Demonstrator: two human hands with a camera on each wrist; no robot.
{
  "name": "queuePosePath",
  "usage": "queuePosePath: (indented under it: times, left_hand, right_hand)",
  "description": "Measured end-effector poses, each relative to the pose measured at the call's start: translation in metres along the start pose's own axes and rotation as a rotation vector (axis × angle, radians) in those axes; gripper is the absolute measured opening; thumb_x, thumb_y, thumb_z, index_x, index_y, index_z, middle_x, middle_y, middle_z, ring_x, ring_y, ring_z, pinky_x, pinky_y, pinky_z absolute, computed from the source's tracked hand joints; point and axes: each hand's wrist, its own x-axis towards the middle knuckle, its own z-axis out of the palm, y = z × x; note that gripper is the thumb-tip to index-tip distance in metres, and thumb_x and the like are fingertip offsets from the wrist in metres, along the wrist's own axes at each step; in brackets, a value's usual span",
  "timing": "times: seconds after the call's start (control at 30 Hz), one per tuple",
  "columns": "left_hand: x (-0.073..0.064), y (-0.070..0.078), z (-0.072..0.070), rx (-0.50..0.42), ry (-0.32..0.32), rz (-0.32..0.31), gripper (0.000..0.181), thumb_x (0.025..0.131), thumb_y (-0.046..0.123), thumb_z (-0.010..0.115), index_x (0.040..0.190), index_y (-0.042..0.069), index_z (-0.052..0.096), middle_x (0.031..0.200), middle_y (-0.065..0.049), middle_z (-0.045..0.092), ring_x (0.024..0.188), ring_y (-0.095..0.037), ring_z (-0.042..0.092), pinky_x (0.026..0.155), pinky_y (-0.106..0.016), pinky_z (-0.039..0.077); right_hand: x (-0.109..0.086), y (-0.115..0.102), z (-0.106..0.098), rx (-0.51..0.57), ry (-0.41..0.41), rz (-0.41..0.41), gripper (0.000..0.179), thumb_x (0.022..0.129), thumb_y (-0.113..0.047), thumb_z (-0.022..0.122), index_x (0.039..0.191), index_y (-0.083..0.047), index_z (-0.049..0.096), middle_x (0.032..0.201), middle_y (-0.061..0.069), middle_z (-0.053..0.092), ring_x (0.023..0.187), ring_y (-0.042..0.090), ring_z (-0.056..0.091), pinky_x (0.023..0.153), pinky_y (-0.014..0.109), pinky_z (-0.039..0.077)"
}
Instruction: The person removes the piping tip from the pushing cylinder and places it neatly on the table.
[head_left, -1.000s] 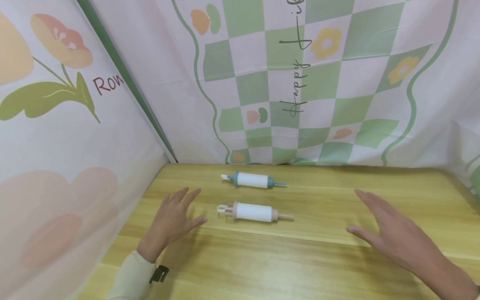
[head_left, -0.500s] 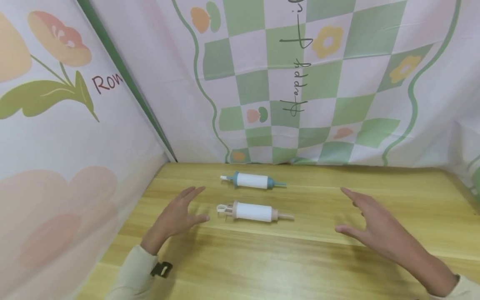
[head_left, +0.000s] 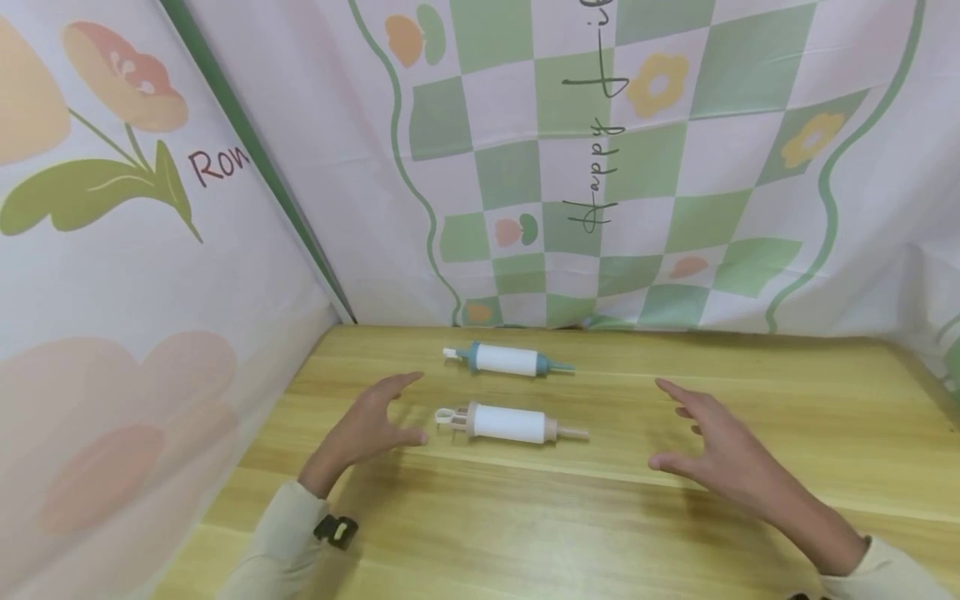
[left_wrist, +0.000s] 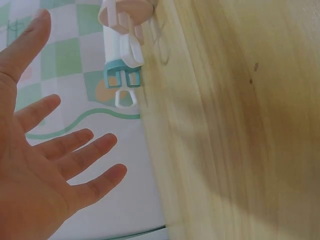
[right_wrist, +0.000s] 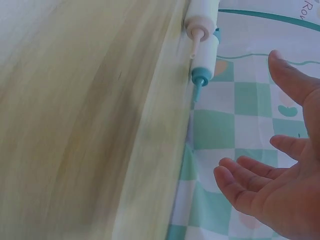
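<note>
Two syringe-like white tubes lie on the wooden table, roughly parallel. The farther one (head_left: 507,360) has teal ends, and the nearer one (head_left: 510,423) has beige-pink ends. Each carries a thin nozzle at the right and a white loop at the left. My left hand (head_left: 367,429) hovers left of the loop ends, empty, fingers spread and thumb near the beige-pink tube's loop. On the other side, my right hand (head_left: 723,458) is held apart from the nozzles, palm facing inward, with nothing in it. In the right wrist view, a teal nozzle (right_wrist: 198,91) points downward past the beige-pink one.
The wooden table (head_left: 510,525) ends at a hanging cloth (head_left: 570,175) with green checks and flowers. A second flowered cloth (head_left: 112,292) hangs along the left side. A black strap piece (head_left: 336,530) sits at my left sleeve.
Both hands have moved inward toward the tubes, the right hand travelling farther left than the left hand has moved right. The two tubes have stayed in place.
</note>
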Motion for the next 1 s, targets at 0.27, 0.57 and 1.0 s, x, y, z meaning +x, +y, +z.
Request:
queuePosePath:
  times: [0.27, 0.57, 1.0]
  left_hand:
    - [0.006, -0.001, 0.006, -0.083, -0.02, -0.061, 0.09, 0.077, 0.024, 0.088, 0.153, 0.012, 0.041, 0.153, -0.014, 0.04, 0.13, -0.045, 0.044, 0.1, -0.061, 0.043]
    - [0.015, -0.006, 0.018, -0.138, -0.047, -0.044, 0.096, 0.073, 0.02, 0.091, 0.153, 0.01, 0.039, 0.154, -0.015, 0.039, 0.126, -0.045, 0.049, 0.092, -0.061, 0.049]
    - [0.02, -0.008, 0.027, -0.172, -0.064, -0.117, 0.094, 0.07, 0.015, 0.091, 0.151, 0.012, 0.042, 0.144, -0.025, 0.047, 0.113, -0.038, 0.058, 0.084, -0.051, 0.055]
  right_hand:
    - [0.007, -0.001, 0.006, 0.064, -0.03, 0.031, 0.099, 0.081, -0.034, 0.084, 0.154, 0.002, 0.028, 0.142, 0.034, 0.041, 0.119, 0.054, 0.05, 0.087, 0.066, 0.048]
    - [0.012, 0.002, 0.017, 0.156, -0.074, 0.048, 0.094, 0.083, -0.028, 0.083, 0.153, 0.004, 0.028, 0.142, 0.036, 0.04, 0.12, 0.055, 0.049, 0.09, 0.065, 0.048]
    - [0.024, -0.002, 0.039, 0.295, -0.146, 0.099, 0.085, 0.085, -0.02, 0.081, 0.151, 0.002, 0.031, 0.14, 0.037, 0.04, 0.118, 0.054, 0.051, 0.084, 0.055, 0.055]
